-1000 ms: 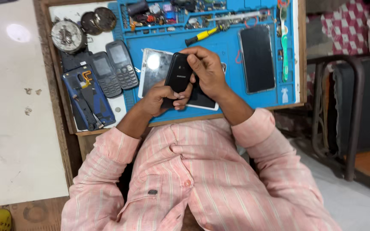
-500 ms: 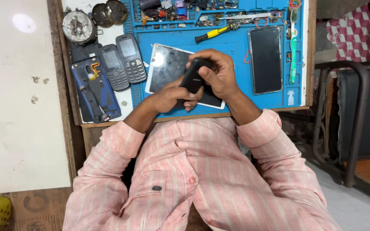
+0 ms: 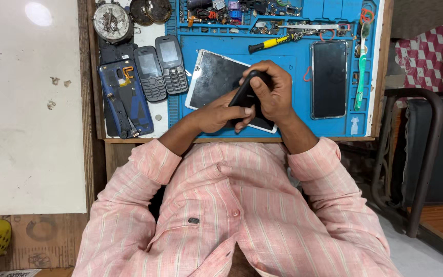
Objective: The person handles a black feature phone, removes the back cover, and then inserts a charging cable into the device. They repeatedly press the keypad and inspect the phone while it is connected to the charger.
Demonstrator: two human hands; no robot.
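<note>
while both hands meet at the middle of the frame, they hold a small black phone (image 3: pixel 245 92) over the blue work mat (image 3: pixel 288 66) on the counter (image 3: pixel 232 139). the phone is tilted up on its edge, and its long axis runs from lower left to upper right, with the top end pointing toward the upper right of the frame. the left hand (image 3: pixel 216 114) supports the lower end from beneath, its grip closed on that end with the thumb lying along the side. the right hand (image 3: pixel 274 92) curls over the upper end, its grip clamped on the phone with fingers wrapped round the top edge.

just beneath the phone lies a tablet with a dark screen and white rim (image 3: pixel 216 79), slanted on the mat and partly covered by the hands. to the right of the hands a dark smartphone (image 3: pixel 328 79) lies flat with its long axis up and down the frame. a green toothbrush (image 3: pixel 360 77) lies near the right edge of the mat. above the hands is a screwdriver with a yellow and black handle (image 3: pixel 267 44). at the left of the mat two keypad phones (image 3: pixel 161 72) lie side by side, and further left is an opened blue phone back (image 3: pixel 124 100). a round tin of small parts (image 3: pixel 111 21) sits in the upper left.
</note>
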